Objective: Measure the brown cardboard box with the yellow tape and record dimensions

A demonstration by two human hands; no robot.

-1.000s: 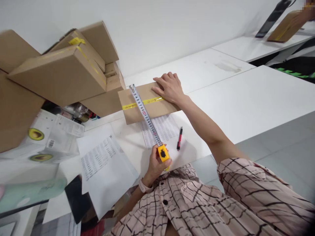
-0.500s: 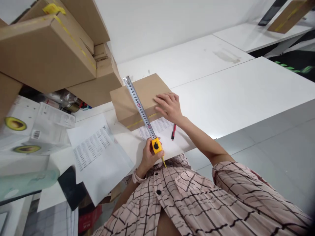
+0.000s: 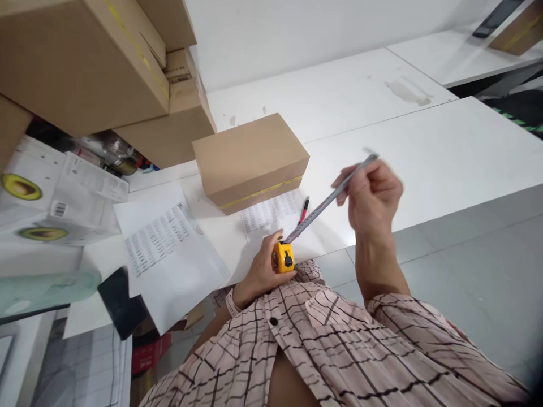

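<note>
My left hand [image 3: 266,264] is closed around the yellow case of a tape measure [image 3: 285,258] near the front edge of the table. From the case, the drawn-out metal blade [image 3: 324,203] slants up to the right. Near the blade's outer end, my right hand [image 3: 370,195] pinches it, raised over the table and slightly blurred. A closed brown cardboard box [image 3: 254,158] with a yellow tape strip lies beyond my left hand, touched by neither hand. Under its near side is a printed sheet [image 3: 271,213], with a red and black pen [image 3: 304,210] lying on it.
Large cardboard boxes [image 3: 106,68] are stacked at the left. Below them are white cartons with avocado pictures [image 3: 85,192], printed papers [image 3: 173,265], a dark flat object [image 3: 123,302] and a pale green bottle [image 3: 51,291]. The white table [image 3: 403,147] stretches right, its front edge above tiled floor.
My right hand has left the cardboard box and taken hold of the tape blade. The blade has swung off the box to the right. My left hand still holds the case, now turned.
</note>
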